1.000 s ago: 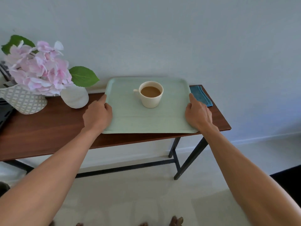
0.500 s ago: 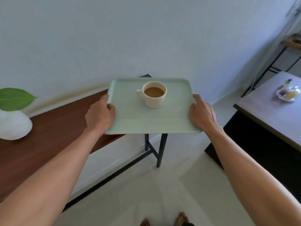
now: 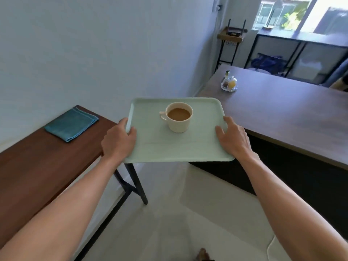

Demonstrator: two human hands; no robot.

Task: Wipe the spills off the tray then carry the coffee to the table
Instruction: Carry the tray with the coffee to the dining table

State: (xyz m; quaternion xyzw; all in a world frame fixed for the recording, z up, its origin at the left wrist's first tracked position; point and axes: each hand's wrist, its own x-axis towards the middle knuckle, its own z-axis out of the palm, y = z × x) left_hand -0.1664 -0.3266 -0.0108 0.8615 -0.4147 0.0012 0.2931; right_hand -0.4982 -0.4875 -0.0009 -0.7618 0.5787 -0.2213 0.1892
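So the wiping part looks done as far as anyone can judge: the pale green tray (image 3: 169, 146) shows no obvious drips or puddles on its surface, though the picture is soft enough that a faint smear could hide there. The folded teal cloth (image 3: 71, 124) is lying on the wooden side table (image 3: 37, 166) near the wall, nobody touching it.

That puts the person in the carry step. The tray is off the side table and held out in the air over the floor, roughly level. The left hand (image 3: 118, 142) is wrapped around the tray's left edge, thumb on top and fingers curled underneath. The right hand (image 3: 232, 138) is clamped on the right edge the same way, with its thumb lying on the tray surface. The coffee cup (image 3: 178, 116) stands upright a bit past the middle of the tray, handle pointing left, filled fairly high with milky coffee.

The big grey-brown table (image 3: 282, 110) is just ahead and to the right, its near corner close to the tray's far right corner. A small glass dish (image 3: 229, 84) sits further back on it, well apart from where the tray is heading.

Next move is probably to swing right and set the tray down flat on the bare near part of that table. With the cup that full, it calls for keeping both sides at equal height and no sudden stop, or the coffee slops over again.
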